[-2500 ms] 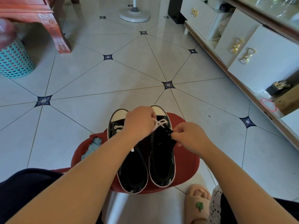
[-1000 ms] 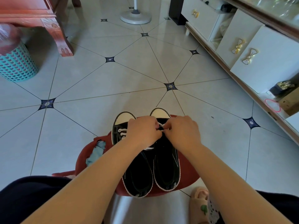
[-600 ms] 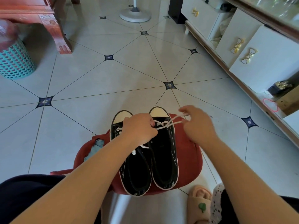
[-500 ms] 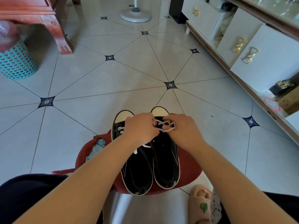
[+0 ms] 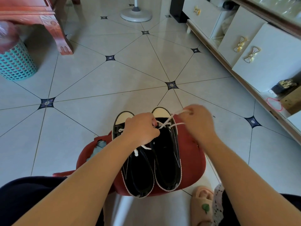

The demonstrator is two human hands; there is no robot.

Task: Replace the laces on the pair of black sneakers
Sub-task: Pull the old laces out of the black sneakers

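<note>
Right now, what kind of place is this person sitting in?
Most likely a room in someone's home, perhaps a living room. The tiled floor, the white cabinet with gold bow handles, a standing fan's base and a teal plastic basket all look like household things.

My left grip and right grip are bare hands, and the forearms are uncovered down to the bottom edge. Dark cloth — navy or black, I cannot tell which — covers my left leg and right leg. White fabric with a small dark print edges the right leg. My peach slipper carries a green leaf patch.
</note>
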